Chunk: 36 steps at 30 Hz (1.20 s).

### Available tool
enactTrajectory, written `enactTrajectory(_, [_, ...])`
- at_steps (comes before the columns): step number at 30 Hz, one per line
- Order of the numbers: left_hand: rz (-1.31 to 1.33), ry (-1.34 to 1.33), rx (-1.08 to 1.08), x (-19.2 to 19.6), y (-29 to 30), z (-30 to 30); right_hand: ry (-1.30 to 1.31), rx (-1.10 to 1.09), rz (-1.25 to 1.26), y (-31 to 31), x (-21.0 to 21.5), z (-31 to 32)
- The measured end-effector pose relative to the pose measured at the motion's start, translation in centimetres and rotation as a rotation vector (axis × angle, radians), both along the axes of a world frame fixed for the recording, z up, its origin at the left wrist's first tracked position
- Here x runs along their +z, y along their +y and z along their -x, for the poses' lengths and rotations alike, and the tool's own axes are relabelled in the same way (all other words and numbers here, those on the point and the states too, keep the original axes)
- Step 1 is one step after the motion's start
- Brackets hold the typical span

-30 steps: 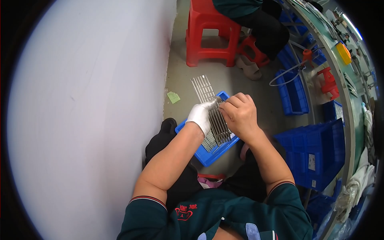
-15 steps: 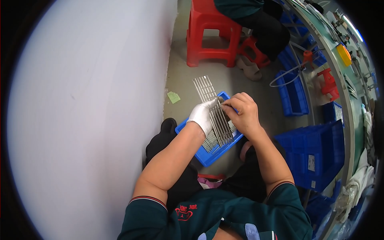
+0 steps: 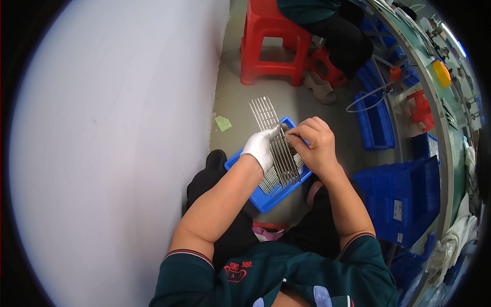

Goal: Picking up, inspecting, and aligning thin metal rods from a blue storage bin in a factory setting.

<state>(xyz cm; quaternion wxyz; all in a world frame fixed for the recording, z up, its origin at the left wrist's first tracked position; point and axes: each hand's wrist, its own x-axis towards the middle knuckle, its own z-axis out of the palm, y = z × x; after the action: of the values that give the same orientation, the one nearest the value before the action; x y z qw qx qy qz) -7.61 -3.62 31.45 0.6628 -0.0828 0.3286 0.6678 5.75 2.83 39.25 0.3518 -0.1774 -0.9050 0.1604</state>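
Note:
My left hand (image 3: pixel 260 148), in a white glove with the fingertips greyed, is closed on a fanned row of thin metal rods (image 3: pixel 265 113). The rods slant from upper left to lower right over a blue tray (image 3: pixel 263 203) on the floor between my feet. More metal rods (image 3: pixel 269 182) lie inside that tray. My bare right hand (image 3: pixel 318 143) is at the right side of the row, thumb and forefinger pinched together near the rods. Whatever sits between those fingertips is too small to make out.
A white wall (image 3: pixel 123 133) rises along my left. Ahead, a person sits by a red stool (image 3: pixel 276 43). Blue bins (image 3: pixel 396 199) stand at my right under a green-topped bench (image 3: pixel 434 77). A pale green paper (image 3: pixel 223 123) lies on the floor.
My right hand has shifted slightly to the right, its pinched fingers a little farther from the left glove. The left hand keeps its hold on the rods.

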Motion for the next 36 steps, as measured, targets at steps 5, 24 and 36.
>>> enactTrajectory(5, [-0.166,-0.198,-0.056,-0.1,-0.3,0.5,0.035,-0.004,0.188,0.1,-1.2,0.4])
enactTrajectory(24, [-0.04,-0.056,-0.028,0.9,-0.3,0.0,-0.042,0.004,-0.024,0.0,0.3,0.0])
enactTrajectory(36, [-0.216,-0.256,-0.073,1.2,-0.5,0.2,0.007,0.025,0.105,0.4,-1.2,0.3])
